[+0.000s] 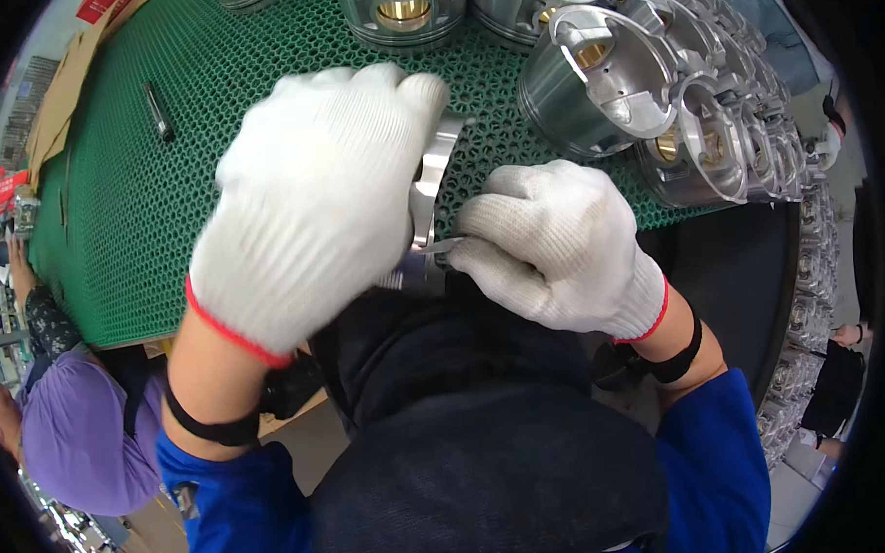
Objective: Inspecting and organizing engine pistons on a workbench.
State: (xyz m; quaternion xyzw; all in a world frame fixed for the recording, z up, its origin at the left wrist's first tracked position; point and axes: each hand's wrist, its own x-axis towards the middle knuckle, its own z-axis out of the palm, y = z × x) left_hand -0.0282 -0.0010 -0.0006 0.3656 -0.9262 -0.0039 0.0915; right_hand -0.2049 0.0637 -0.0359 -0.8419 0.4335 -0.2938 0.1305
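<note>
My left hand [323, 203], in a white knit glove with a red cuff, is closed over a silvery metal piston [431, 179]. Most of that piston is hidden behind the glove; its curved, shiny edge shows on the right side. My right hand [558, 248], gloved the same way, is closed in a pinch on a thin metal blade [443, 245]. The blade's tip points left and meets the piston's lower edge, or lies very near it. Any handle is hidden inside the right fist.
Several more pistons [602, 86] stand crowded along the far and right side of the green honeycomb mat [183, 100]. A black pen [159, 111] lies at the left, near cardboard [61, 105]. A person in purple [92, 435] is at the far left; other people are at the right edge.
</note>
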